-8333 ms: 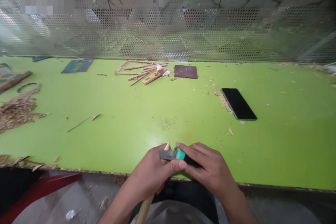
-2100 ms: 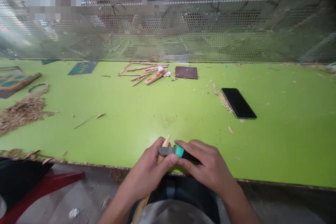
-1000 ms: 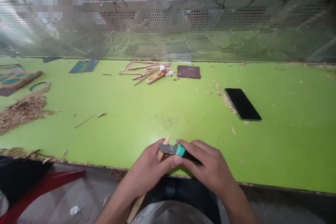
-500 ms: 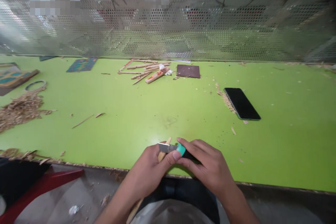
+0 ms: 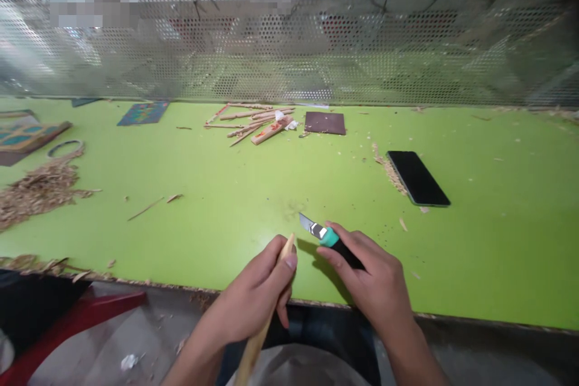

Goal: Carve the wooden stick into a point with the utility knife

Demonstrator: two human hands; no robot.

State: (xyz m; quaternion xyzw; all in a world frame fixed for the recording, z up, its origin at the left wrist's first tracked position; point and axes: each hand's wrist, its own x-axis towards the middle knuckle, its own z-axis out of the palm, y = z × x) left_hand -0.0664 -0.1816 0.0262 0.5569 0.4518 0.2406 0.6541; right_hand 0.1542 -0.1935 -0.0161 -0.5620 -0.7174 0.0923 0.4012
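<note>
My left hand point(image 5: 257, 298) is closed around a pale wooden stick point(image 5: 253, 347); its pointed tip shows above my thumb and the rest runs down toward my lap. My right hand point(image 5: 368, 280) grips a small knife point(image 5: 326, 235) with a black and teal handle. The short blade points up and left, away from the stick, a little above the green table point(image 5: 474, 253). Both hands are at the table's near edge, a short gap between them.
A black phone point(image 5: 418, 178) lies to the right. Wooden sticks and scraps point(image 5: 256, 123) and a dark brown card point(image 5: 324, 123) lie at the back. A heap of shavings point(image 5: 38, 190) is at the left. A perforated metal screen point(image 5: 289, 42) closes the far side.
The knife blade was lying across the stick's tip with my left thumb behind it. Now my right hand has carried the knife forward and right, off the stick.
</note>
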